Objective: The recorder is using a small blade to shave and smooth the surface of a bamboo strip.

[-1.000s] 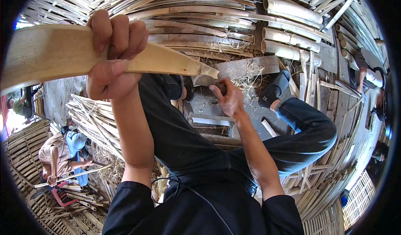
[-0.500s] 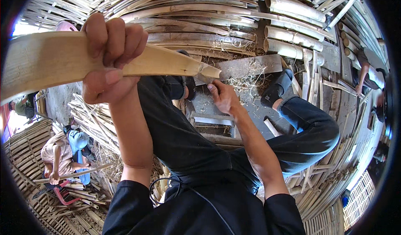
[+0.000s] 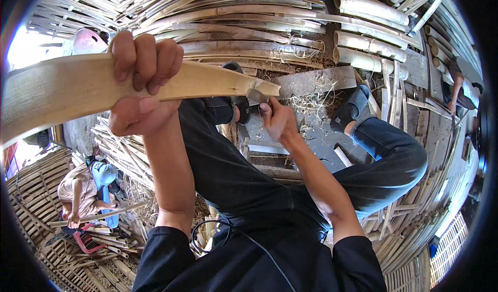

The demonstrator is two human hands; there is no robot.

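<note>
A wide, pale bamboo strip runs from the left rim across in front of me, narrowing to an end near the middle of the view. My left hand is closed around it, fingers over the top and thumb along the lower edge. Below the narrow end, my right hand is closed on a knife whose short grey blade touches the strip's lower edge. The knife's handle is hidden inside my fingers.
Long split bamboo strips lie stacked beyond my feet, with cut bamboo lengths at upper right. A flat board lies between my feet among shavings. A person sits at lower left holding a bamboo piece; another person's arm shows at far right.
The whole view has shifted slightly, moving the scene right and down. The knife blade now shows more of its flat side and sits a little farther back from the strip's tip.
</note>
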